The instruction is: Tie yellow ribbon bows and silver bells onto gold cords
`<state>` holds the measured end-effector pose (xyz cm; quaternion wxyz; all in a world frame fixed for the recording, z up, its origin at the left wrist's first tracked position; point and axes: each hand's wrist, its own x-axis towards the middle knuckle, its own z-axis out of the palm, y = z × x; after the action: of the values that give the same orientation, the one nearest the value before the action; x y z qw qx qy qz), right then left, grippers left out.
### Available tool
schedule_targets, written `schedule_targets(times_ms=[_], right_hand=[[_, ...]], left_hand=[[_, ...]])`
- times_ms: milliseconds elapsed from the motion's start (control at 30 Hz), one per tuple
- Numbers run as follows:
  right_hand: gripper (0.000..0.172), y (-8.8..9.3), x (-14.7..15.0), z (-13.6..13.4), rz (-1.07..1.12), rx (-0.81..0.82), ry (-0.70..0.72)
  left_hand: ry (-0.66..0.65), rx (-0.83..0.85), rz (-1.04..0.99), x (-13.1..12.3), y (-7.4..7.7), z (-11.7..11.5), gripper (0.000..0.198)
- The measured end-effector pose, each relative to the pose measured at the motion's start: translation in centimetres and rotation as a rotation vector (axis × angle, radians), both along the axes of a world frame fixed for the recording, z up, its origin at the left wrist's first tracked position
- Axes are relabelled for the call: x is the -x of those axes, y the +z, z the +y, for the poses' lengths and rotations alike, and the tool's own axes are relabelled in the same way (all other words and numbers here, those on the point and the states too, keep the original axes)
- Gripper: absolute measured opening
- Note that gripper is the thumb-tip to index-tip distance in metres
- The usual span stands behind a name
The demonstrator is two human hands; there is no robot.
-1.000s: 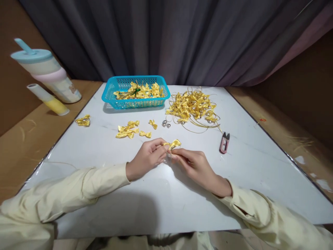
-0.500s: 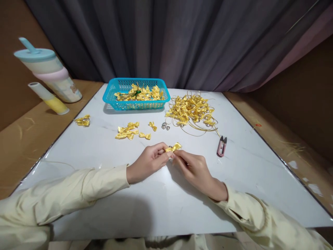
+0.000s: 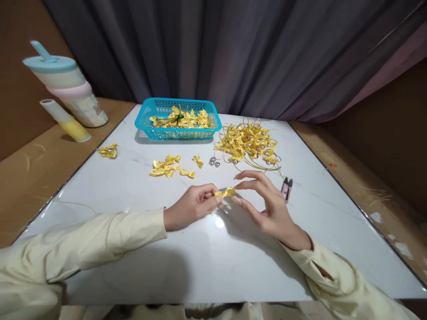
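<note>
A yellow satin ribbon bow (image 3: 228, 192) is pinched between the thumb and fingers of my left hand (image 3: 196, 202), just above the table. A thin cord shows under the bow. My right hand (image 3: 268, 202) is beside the bow's right end, fingers spread and curved, thumb tip close to the ribbon; whether it touches I cannot tell. Beyond the hands lie several loose yellow bows (image 3: 164, 169) and a few small silver bells (image 3: 212, 162). Farther right is a heap of yellow bows with bells and gold cord (image 3: 248, 143). Pink thread snips (image 3: 287, 190) are partly behind my right hand.
A blue plastic basket (image 3: 142, 121) holding more bows stands at the table's back edge. On the left are a small cord bundle with yellow ribbon (image 3: 108, 151), a tumbler with a straw (image 3: 82, 100) and a yellow-and-white tube (image 3: 68, 123). A grey curtain (image 3: 207, 49) hangs behind.
My right hand has let go of the bow, opened its fingers and drawn back to the right, now partly covering the snips. My left hand keeps its pinch on the bow.
</note>
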<state>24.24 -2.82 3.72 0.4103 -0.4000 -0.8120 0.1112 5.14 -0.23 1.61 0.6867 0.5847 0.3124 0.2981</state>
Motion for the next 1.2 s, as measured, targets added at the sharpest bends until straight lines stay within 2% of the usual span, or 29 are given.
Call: schedule_targets(times_ms=[100,300,867,1200], right_hand=[[0.014,0.1,0.1,0.0,-0.006,0.090,0.102],[0.018,-0.5,0.7,-0.2,0.038,0.137,0.172],[0.014,-0.6,1.2,-0.6,0.088,0.145,0.092],[0.016,-0.7,1.0,-0.4,0.097,0.150,0.118]], left_hand=[[-0.020,-0.036,0.003,0.1,-0.3,0.0,0.024],[-0.068,-0.057,-0.007,0.3,-0.5,-0.1,0.020],[-0.085,0.045,-0.071,0.2,-0.5,0.0,0.020],[-0.100,0.088,-0.091,0.5,-0.8,0.0,0.021]])
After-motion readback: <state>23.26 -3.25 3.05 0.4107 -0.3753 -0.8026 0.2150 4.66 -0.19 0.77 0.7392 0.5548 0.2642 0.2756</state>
